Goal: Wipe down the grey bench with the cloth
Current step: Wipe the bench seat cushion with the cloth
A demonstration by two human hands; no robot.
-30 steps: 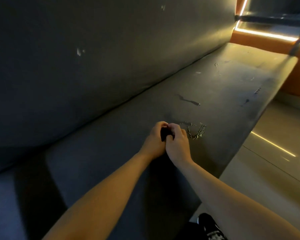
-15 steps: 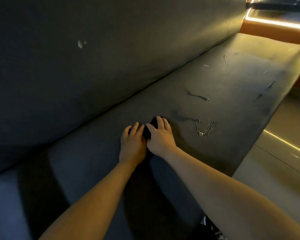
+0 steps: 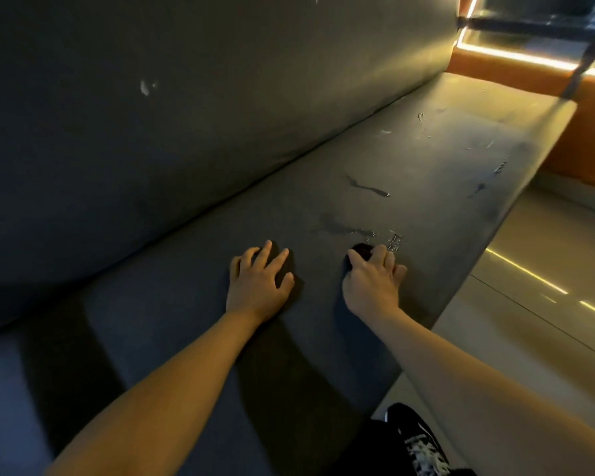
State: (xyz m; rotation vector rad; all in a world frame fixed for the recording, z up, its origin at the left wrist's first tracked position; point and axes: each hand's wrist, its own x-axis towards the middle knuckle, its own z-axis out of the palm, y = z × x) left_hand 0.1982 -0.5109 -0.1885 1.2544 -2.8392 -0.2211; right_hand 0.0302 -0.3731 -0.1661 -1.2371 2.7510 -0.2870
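Observation:
The grey bench (image 3: pixel 426 159) runs from the near left to the far right, with a tall padded backrest (image 3: pixel 220 97) behind its seat. My right hand (image 3: pixel 371 283) grips a small dark cloth (image 3: pixel 359 251), bunched under the fingers and pressed on the seat at the edge of a wet smear (image 3: pixel 354 230). Only the cloth's top edge shows past my fingertips. My left hand (image 3: pixel 258 280) rests flat on the seat to the left, fingers spread, holding nothing.
More wet streaks (image 3: pixel 368 188) and pale scuffs (image 3: pixel 423 118) mark the seat farther right. The seat's front edge drops to a pale floor (image 3: pixel 547 321) on the right. An orange wall (image 3: pixel 516 68) with light strips closes the far end. My shoe (image 3: pixel 416 441) is at the bottom.
My hands, together on the cloth before, have parted. The right hand slid right with the cloth to the wet smear. The left hand let go and lies flat.

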